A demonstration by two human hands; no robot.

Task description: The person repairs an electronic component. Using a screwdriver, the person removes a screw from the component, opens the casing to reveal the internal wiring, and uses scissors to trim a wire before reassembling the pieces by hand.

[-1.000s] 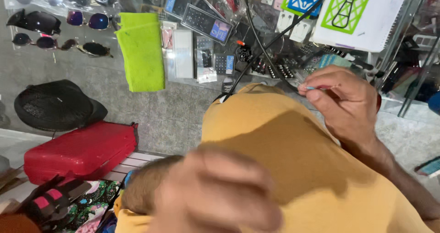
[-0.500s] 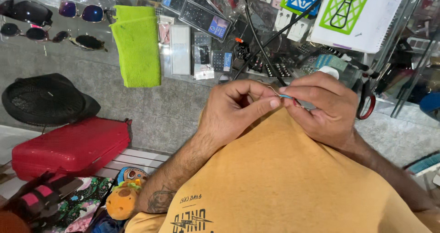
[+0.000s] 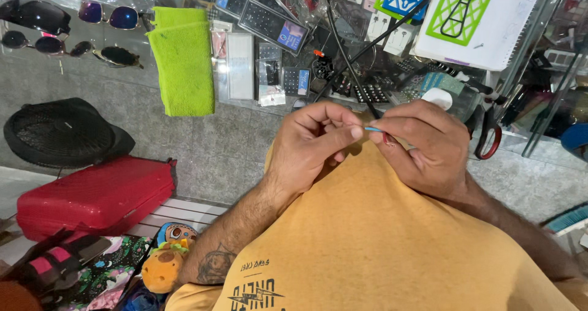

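a white sign (image 3: 484, 23) with green and blue lattice shapes lies at the glass counter's (image 3: 202, 136) far right, a green cloth (image 3: 182, 60) left. both hands' fingers pinch a thin blue wire (image 3: 373, 129), left hand (image 3: 312, 146) and right hand (image 3: 422, 149) touching above the yellow shirt (image 3: 380, 250).

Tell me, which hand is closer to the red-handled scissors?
Right. The right hand sits just left of the scissors in the picture; the left hand is farther off, beyond the right one.
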